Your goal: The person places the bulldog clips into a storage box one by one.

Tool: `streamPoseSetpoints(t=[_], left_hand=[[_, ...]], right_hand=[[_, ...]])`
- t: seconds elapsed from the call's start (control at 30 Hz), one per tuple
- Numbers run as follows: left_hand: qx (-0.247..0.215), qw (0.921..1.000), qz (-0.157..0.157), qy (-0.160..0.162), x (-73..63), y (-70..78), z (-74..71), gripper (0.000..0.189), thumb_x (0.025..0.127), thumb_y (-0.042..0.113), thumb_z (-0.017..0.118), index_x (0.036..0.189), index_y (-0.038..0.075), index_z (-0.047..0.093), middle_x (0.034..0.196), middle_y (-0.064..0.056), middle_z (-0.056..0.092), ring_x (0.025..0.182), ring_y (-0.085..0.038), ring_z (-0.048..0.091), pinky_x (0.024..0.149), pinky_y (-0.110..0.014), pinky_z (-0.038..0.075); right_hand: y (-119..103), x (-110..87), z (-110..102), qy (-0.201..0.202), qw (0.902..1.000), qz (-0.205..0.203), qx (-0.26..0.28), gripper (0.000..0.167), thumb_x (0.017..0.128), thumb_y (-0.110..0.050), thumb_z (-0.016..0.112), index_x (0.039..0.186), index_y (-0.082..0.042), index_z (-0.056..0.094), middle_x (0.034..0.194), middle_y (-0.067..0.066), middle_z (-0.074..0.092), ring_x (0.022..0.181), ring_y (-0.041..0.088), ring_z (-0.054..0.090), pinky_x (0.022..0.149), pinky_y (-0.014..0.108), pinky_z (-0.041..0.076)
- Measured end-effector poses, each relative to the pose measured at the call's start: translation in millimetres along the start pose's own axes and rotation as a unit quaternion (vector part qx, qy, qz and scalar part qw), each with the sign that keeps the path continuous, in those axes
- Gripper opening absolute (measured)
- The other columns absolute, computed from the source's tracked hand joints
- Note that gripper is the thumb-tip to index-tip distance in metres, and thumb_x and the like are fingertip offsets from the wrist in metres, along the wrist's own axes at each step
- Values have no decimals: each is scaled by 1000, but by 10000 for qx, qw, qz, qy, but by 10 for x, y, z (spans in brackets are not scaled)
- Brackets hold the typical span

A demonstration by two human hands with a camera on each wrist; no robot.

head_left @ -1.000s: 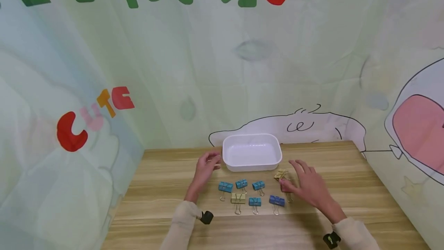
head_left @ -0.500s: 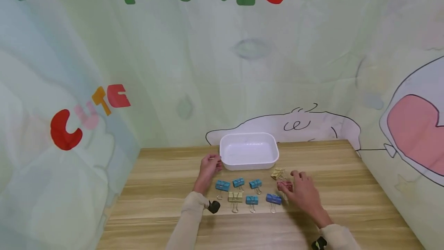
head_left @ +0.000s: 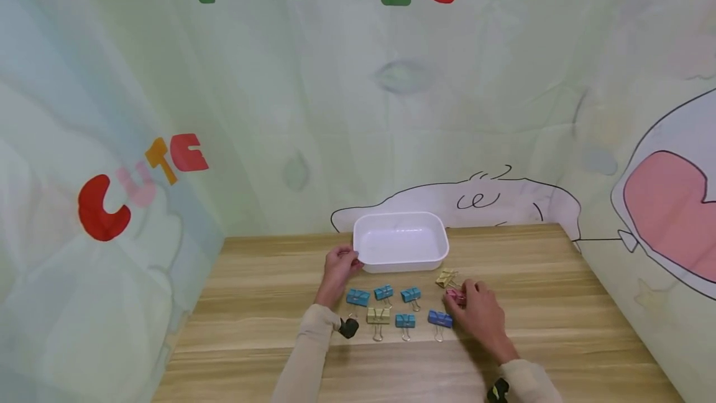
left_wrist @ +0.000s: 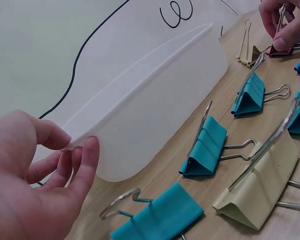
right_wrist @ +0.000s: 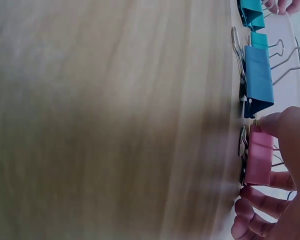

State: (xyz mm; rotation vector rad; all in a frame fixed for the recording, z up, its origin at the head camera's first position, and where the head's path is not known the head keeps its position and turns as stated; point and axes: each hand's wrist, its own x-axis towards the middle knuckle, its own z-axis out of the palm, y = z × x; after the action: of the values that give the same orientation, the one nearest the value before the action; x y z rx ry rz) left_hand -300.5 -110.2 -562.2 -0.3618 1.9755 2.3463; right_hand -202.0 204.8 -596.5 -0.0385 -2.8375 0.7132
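Note:
My left hand pinches the rim of the white plastic tray at its near left corner; in the left wrist view the thumb and fingers meet at the tray wall. My right hand holds a pink binder clip low at the table. The right wrist view shows the thumb at one end of the pink clip and fingers at the other. Beside it lie a dark blue binder clip and a yellow one, its wire handles pointing right.
Several teal binder clips, such as this one, lie in front of the tray with a cream binder clip. The wooden table ends at a printed curtain behind the tray.
My left hand has moved right onto the tray's corner and now pinches the rim. My right hand has come down and left, its fingers closing round the pink binder clip.

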Motion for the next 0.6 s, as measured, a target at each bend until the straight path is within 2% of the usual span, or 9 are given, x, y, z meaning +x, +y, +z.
streamPoseSetpoints(t=[0.2, 0.43, 0.6], left_hand=[[-146, 9998, -104, 29, 23, 10, 5, 30, 99, -5, 58, 126, -16, 51, 104, -23, 58, 86, -27, 66, 80, -33, 63], [-382, 9992, -140, 5, 53, -7, -1, 34, 98, -7, 58, 129, -17, 48, 102, -18, 57, 92, -31, 66, 77, -28, 62], [-361, 9993, -136, -3, 50, -11, -7, 33, 98, -7, 59, 128, -17, 48, 103, -21, 58, 88, -28, 66, 79, -31, 63]], right_hand=[[-16, -3, 17, 51, 9999, 86, -2, 41, 90, -46, 77, 96, -9, 59, 88, 9, 53, 72, 26, 52, 48, 36, 42], [-23, -36, -47, 83, 10000, 50, 9, 37, 90, -41, 77, 96, -9, 61, 90, 10, 57, 75, 28, 57, 53, 43, 52], [-10, -52, -124, 83, 9999, -15, -58, 37, 91, -39, 76, 99, -5, 64, 93, 12, 60, 78, 29, 59, 59, 46, 55]])
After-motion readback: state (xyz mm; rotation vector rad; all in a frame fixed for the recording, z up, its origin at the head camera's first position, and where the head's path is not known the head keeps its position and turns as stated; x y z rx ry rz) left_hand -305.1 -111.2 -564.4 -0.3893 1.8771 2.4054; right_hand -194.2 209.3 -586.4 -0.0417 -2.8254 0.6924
